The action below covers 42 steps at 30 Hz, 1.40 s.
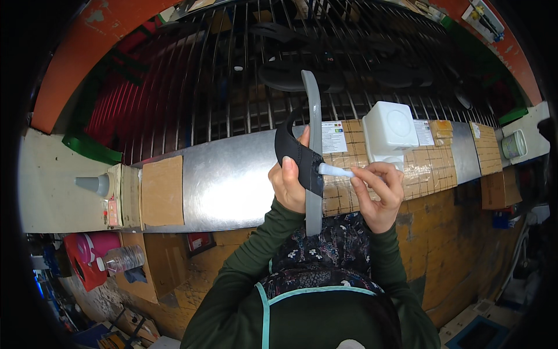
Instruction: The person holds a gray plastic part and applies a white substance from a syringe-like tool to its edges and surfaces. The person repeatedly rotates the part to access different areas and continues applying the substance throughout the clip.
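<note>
My left hand (289, 187) is closed round a slide sandal with a black strap (296, 154) and a grey sole (314, 107). The sandal is on its side, its sole edge toward me, and the thumb presses the strap. Between the fingertips of my right hand (381, 196) is a slim white stick (336, 170), perhaps a small brush. Its far end touches the strap close to the sole; its exact tip is hard to make out. Just beyond my right hand stands a white square plastic container (390, 127) on the cardboard-covered ledge.
Behind the metal ledge (221, 174) runs a rack of metal bars (203, 110) with dark sandals (299, 77) lying on it. Cardboard (430, 171) covers the ledge's right part. At left are a grey cone (93, 185) and a clear bottle (125, 259); a small tub (514, 145) sits far right.
</note>
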Each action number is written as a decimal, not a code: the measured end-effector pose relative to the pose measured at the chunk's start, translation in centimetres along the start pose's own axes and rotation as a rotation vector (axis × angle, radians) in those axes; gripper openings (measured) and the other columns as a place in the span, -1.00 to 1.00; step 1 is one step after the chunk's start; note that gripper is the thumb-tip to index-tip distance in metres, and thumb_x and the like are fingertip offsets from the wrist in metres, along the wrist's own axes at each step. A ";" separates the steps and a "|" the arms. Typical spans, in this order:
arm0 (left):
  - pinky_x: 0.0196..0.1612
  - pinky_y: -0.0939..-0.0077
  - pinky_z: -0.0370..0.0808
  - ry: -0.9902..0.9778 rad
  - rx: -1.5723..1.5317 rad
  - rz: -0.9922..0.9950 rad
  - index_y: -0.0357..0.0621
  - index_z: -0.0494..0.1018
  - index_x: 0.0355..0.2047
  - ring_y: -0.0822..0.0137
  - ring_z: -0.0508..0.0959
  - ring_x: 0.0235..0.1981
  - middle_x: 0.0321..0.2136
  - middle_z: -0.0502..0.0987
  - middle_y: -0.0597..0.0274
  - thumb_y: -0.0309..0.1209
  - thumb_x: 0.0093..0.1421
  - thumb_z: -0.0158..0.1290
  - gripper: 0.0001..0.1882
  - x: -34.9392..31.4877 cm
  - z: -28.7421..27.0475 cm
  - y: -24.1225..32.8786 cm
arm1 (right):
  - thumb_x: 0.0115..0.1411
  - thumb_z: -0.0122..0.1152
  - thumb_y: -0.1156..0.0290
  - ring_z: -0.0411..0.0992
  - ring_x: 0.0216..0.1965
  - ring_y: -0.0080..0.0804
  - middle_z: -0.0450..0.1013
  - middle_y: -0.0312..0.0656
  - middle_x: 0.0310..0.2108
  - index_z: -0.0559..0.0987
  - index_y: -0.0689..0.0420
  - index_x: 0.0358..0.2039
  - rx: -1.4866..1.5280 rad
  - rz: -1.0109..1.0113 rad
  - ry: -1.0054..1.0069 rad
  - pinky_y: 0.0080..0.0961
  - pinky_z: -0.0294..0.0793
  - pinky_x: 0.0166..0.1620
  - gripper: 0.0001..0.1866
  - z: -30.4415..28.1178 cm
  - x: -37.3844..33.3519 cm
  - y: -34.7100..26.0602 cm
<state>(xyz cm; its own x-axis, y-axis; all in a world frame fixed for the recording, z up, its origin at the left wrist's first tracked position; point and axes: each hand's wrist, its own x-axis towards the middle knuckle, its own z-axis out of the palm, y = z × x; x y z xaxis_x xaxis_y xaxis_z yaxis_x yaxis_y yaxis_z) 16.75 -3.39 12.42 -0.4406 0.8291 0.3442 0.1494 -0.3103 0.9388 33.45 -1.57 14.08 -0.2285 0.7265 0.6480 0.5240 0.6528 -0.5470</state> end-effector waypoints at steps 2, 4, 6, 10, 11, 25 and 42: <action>-0.37 0.47 0.47 0.005 0.012 0.005 -0.44 0.32 0.16 0.31 0.55 -0.49 -0.53 0.56 0.08 -0.14 0.34 -0.56 -0.31 0.1 0.0 -0.1 | -0.05 0.43 0.46 0.32 -0.40 -0.50 0.45 -0.35 -0.41 0.70 0.03 -0.29 -0.003 0.005 -0.003 -0.50 0.12 -0.26 -0.76 0.0 -0.1 0.0; -0.38 0.47 0.45 0.005 0.009 0.014 -0.45 0.32 0.15 0.32 0.54 -0.50 -0.55 0.54 0.10 -0.14 0.34 -0.56 -0.31 0.2 0.0 -0.1 | -0.05 0.43 0.46 0.32 -0.40 -0.49 0.45 -0.34 -0.40 0.70 0.03 -0.29 0.009 0.009 -0.005 -0.50 0.12 -0.25 -0.76 -0.1 -0.1 -0.1; -0.35 0.48 0.46 -0.010 0.002 0.006 -0.44 0.30 0.17 0.35 0.54 -0.46 -0.52 0.54 0.12 -0.11 0.34 -0.56 -0.29 0.2 -0.1 -0.2 | -0.05 0.43 0.45 0.33 -0.40 -0.49 0.45 -0.34 -0.40 0.70 0.04 -0.29 0.013 0.012 -0.007 -0.51 0.12 -0.25 -0.76 -0.1 -0.2 -0.1; -0.26 0.49 0.47 -0.045 -0.030 -0.026 -0.43 0.27 0.20 0.38 0.54 -0.36 -0.40 0.57 0.13 -0.03 0.34 -0.56 -0.25 0.4 -0.3 -0.2 | -0.05 0.43 0.46 0.33 -0.40 -0.49 0.46 -0.34 -0.40 0.70 0.04 -0.30 0.017 0.015 -0.013 -0.51 0.12 -0.25 -0.77 -0.1 -0.4 -0.2; -0.26 0.49 0.47 -0.048 -0.041 -0.031 -0.43 0.27 0.20 0.38 0.54 -0.35 -0.38 0.58 0.11 -0.03 0.34 -0.56 -0.25 0.5 -0.3 -0.2 | -0.05 0.43 0.46 0.33 -0.40 -0.49 0.46 -0.34 -0.39 0.70 0.04 -0.30 0.014 0.020 -0.014 -0.51 0.12 -0.25 -0.77 -0.2 -0.4 -0.3; -0.23 0.53 0.50 -0.045 -0.039 -0.012 -0.44 0.26 0.20 0.37 0.56 -0.30 -0.25 0.59 0.01 -0.02 0.34 -0.54 -0.25 1.3 -0.2 0.0 | -0.05 0.43 0.44 0.31 -0.41 -0.53 0.46 -0.36 -0.40 0.70 0.04 -0.32 0.024 0.011 -0.047 -0.51 0.11 -0.25 -0.79 -0.8 -0.4 -0.7; -0.32 0.52 0.43 -0.026 -0.003 0.041 -0.42 0.31 0.17 0.41 0.51 -0.41 -0.46 0.56 0.17 -0.04 0.33 -0.51 -0.27 1.2 0.0 0.1 | -0.08 0.44 0.48 0.28 -0.38 -0.49 0.43 -0.34 -0.38 0.70 0.04 -0.34 0.052 0.015 0.050 -0.49 0.12 -0.23 -0.78 -0.8 0.5 -0.4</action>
<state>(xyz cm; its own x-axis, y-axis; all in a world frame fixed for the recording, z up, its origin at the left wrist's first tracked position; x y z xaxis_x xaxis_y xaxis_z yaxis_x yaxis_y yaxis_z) 16.26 -2.45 12.89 -0.4110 0.8276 0.3823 0.1640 -0.3454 0.9240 33.82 -1.64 14.99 -0.1796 0.7253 0.6646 0.4832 0.6535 -0.5826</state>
